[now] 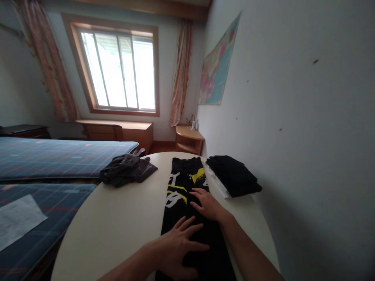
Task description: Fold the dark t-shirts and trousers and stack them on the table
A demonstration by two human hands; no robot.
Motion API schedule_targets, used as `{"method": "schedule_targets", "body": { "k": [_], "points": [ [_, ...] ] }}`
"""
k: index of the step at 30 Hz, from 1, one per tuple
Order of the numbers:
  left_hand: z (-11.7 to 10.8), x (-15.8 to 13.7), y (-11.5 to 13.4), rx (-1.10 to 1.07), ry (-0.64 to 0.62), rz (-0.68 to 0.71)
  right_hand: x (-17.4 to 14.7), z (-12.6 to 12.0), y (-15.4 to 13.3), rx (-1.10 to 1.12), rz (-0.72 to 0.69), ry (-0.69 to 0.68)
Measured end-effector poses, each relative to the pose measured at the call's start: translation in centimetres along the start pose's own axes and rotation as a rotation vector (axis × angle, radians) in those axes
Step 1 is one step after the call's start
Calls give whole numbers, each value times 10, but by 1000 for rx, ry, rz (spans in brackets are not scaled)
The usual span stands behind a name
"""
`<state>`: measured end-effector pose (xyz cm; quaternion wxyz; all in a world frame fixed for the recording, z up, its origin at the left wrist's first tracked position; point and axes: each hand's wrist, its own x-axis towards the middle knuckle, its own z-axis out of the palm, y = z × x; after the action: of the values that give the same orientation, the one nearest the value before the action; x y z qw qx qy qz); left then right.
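Leftmost, a sheet of paper (19, 218) is seen well to the left of both grips, laid on the nearer plaid mattress (70, 197); a farther plaid mattress (58, 160) is placed beyond it. Ahead and to the left of the left grip (178, 244), a crumpled dark grey garment (125, 171) is heaped near the far left edge of the round white surface (117, 222), well apart from the fingers. The left grip is held open, palm down and fingers spread, over the near part of a black garment (187, 177); whether it is pressed against the cloth cannot be told. That garment, printed in white and yellow, is laid lengthwise in a long strip beneath both grips, and its far end is extended ahead of them. The right grip (206, 203) is placed farther forward, likewise open, with the fingers laid flat over the cloth and nothing clamped. Just beyond it to the right, folded black cloth (233, 175) is stacked on something white (218, 183), beside the garment's right edge. Farther ahead, a map (218, 66) is mounted on the right-hand wall (293, 93).
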<state>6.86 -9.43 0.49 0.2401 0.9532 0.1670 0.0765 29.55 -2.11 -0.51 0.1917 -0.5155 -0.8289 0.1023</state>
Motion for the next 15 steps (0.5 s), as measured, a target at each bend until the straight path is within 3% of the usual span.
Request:
{"method": "schedule_targets", "body": {
  "k": [7,11,15],
  "points": [
    [-6,-1,6,-269,-130,198,-4,-22,-10,62,-57,-30],
    [-5,6,11,-295,-48,236,-3,-22,-11,124,-75,-77],
    [5,12,13,-182,8,247,3,-9,-7,64,0,68]
  ]
}}
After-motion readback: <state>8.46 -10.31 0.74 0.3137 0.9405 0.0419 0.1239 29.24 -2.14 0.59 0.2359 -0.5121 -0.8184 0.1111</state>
